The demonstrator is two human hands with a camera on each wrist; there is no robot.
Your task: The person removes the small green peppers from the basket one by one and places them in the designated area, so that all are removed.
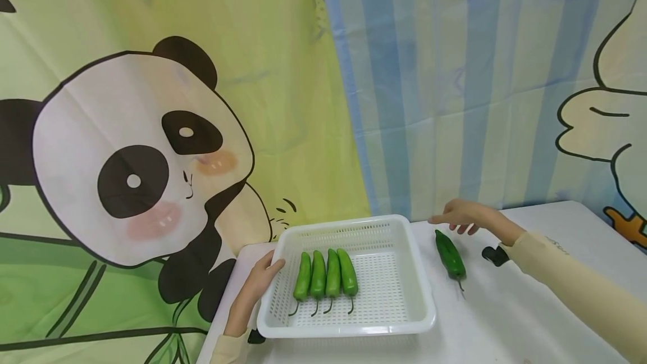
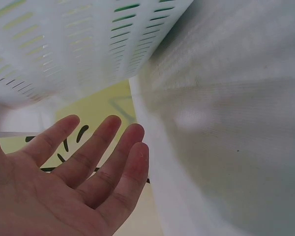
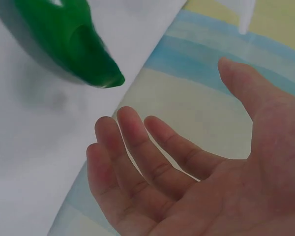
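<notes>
The right hand (image 1: 462, 216) holds nothing, its fingers apart and loosely bent just beyond the tip of a lone green pepper (image 1: 450, 254) on the tabletop (image 1: 495, 324). The left hand (image 1: 260, 280), fingers spread, is at the left rim of the white basket (image 1: 349, 330), where four peppers (image 1: 333, 274) lie. This looks like a reach; next calls for lowering and pinching the lone pepper.
</notes>
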